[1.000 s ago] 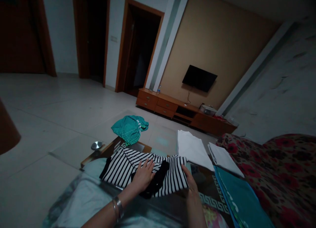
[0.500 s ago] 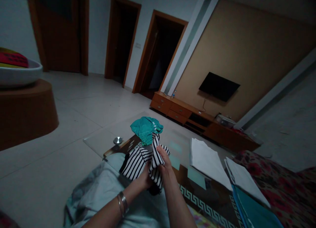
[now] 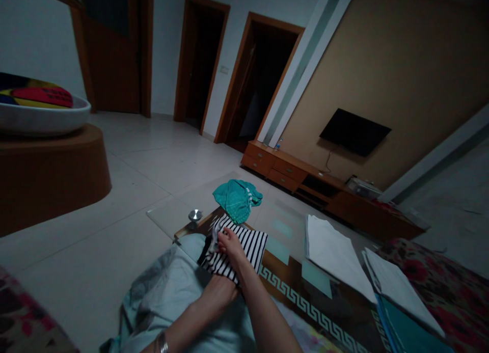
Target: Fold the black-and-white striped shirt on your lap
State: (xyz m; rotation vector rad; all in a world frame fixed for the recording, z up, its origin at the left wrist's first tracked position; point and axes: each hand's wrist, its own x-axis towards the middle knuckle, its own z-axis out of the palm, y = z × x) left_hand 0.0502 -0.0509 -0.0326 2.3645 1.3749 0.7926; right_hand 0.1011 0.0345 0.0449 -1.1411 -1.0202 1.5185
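A black-and-white striped garment (image 3: 250, 243) is spread between my hands above the near end of a glass table. My right hand (image 3: 232, 245) lies across it, its fingers pinching a bunched fold near the dark left edge. My left hand (image 3: 221, 288) reaches in from below, and its fingers are hidden under or inside the fabric. Just beyond the stripes, a crumpled teal garment (image 3: 237, 197) rests on the tabletop. Pale blue cloth (image 3: 168, 292) is draped below my left forearm.
The glass table (image 3: 301, 302) has a key-pattern border and a round metal fitting (image 3: 195, 215). Folded white cloths (image 3: 336, 253) lie to the right, with a teal folded cloth (image 3: 408, 325) near the floral sofa (image 3: 431, 276). A white bowl (image 3: 57, 117) stands on a wooden stand at left.
The striped garment has gone from twisted and bunched to flatter and wider. My right hand has shifted left across it; my left hand's fingers have slipped out of sight. The view has turned slightly left.
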